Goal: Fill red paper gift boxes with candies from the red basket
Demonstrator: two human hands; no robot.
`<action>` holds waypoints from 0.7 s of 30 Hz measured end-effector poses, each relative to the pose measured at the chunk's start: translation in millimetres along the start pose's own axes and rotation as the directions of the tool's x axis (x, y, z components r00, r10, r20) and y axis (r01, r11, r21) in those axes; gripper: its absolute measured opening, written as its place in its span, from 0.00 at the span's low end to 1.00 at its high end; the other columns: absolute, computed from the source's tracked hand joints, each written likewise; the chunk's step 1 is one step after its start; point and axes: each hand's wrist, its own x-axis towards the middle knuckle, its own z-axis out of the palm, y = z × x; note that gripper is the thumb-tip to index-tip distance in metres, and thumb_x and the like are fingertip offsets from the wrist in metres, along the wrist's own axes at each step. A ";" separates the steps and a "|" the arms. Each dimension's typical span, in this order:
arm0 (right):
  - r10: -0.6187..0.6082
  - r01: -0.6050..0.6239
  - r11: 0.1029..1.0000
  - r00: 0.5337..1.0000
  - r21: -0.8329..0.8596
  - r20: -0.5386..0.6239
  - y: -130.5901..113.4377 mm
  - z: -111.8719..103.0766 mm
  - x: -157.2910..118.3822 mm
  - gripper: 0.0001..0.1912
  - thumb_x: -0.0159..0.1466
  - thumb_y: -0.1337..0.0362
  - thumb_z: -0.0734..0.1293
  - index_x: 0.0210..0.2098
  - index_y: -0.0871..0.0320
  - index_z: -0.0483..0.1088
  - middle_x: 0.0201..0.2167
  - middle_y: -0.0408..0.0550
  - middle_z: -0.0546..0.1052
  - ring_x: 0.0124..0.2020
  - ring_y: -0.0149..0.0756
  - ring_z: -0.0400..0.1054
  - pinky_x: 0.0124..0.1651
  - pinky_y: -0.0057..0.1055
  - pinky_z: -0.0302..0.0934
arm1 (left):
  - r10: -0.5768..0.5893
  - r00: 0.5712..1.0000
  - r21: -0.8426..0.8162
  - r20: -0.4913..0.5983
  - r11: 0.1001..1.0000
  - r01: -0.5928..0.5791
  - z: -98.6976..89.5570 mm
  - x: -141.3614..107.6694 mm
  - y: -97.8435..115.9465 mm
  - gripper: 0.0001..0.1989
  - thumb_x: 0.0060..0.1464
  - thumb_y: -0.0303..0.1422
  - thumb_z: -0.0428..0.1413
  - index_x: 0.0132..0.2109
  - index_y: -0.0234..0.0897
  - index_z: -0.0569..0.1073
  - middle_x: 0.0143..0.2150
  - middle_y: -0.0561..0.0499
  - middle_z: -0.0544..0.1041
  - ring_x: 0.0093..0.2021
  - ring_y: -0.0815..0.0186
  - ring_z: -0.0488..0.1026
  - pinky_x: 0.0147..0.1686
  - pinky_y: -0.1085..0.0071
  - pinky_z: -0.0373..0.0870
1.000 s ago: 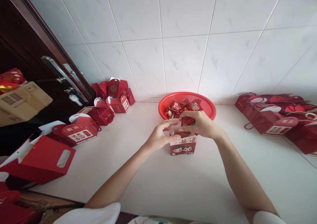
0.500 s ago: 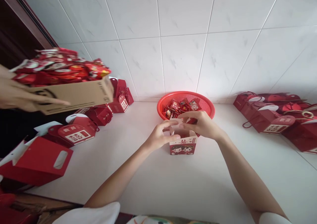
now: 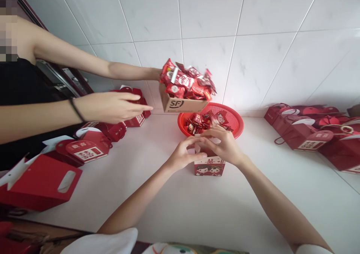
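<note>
While box stands btwn hands, partly under R

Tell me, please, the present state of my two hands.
Left hand: holding the printed box at its left side.
Right hand: bent over the box's opening; whether it holds anything cannot be told.

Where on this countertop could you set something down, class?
Bare: countertop between the wearer's forearms, before the cartoon-printed box; also between right forearm and right gift boxes. Crowded: around the red basket and by the left gift boxes.
</note>
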 end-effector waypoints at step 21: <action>0.333 -0.345 0.904 0.939 0.252 0.090 42.1 -21.9 -54.6 0.20 0.61 0.48 0.72 0.44 0.56 0.78 0.40 0.53 0.83 0.37 0.44 0.76 0.44 0.43 0.72 | 0.370 0.927 0.288 0.051 0.884 -0.369 -4.5 3.7 -26.8 0.28 0.60 0.34 0.60 0.66 0.41 0.67 0.52 0.43 0.81 0.48 0.61 0.80 0.52 0.62 0.77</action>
